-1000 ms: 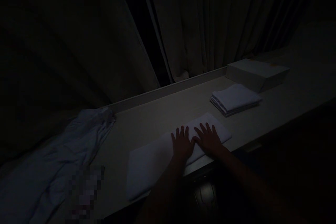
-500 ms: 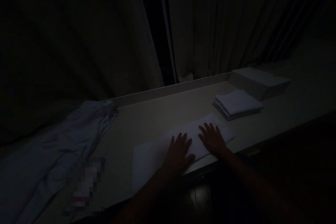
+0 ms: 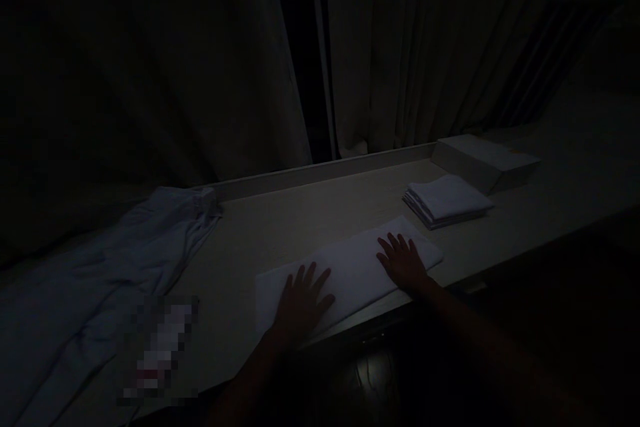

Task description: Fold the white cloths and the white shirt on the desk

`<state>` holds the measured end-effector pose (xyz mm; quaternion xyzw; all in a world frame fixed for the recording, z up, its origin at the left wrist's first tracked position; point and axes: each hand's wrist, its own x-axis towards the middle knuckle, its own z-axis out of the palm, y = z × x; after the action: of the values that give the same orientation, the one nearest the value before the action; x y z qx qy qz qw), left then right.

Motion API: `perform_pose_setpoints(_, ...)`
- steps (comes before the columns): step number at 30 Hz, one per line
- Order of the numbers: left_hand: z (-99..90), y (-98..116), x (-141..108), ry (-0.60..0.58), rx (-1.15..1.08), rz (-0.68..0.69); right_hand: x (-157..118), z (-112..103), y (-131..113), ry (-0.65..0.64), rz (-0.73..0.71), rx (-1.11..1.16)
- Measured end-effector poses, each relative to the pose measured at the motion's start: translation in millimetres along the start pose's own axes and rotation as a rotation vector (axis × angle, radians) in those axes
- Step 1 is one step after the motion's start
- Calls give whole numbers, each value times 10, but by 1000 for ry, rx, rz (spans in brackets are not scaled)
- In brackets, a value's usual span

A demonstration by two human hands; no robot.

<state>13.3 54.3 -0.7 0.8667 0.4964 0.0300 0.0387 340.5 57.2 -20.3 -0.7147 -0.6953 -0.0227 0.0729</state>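
A white cloth (image 3: 353, 270), folded into a long flat strip, lies along the near edge of the pale tabletop (image 3: 280, 230). My left hand (image 3: 304, 300) rests flat on its left part, fingers spread. On the cloth's right part lies my right hand (image 3: 401, 261), palm down with the fingers apart. Neither hand grips anything. Beyond the right hand sits a stack of folded white cloths (image 3: 447, 200), apart from the strip. The scene is very dim, so the weave of the cloth is hard to make out.
Loose pale garments or cloths (image 3: 130, 247) lie heaped at the left. A blurred-out object (image 3: 163, 350) is near the front left. A pale box (image 3: 485, 160) stands behind the stack. Curtains (image 3: 390, 47) hang behind the table's raised back edge (image 3: 320, 172).
My left hand has slid left along the cloth, away from the right hand. The right hand stays in place on the cloth. The view has shifted slightly.
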Motion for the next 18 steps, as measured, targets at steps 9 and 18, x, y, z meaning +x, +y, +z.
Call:
perform_pose_setpoints(9, 8, -354, -43, 78, 26, -135, -27, -1, -23, 23, -19, -39)
perform_pose_setpoints(18, -17, -308, -84, 146, -10, -137, -11, -161, -453, -11, -106, -24)
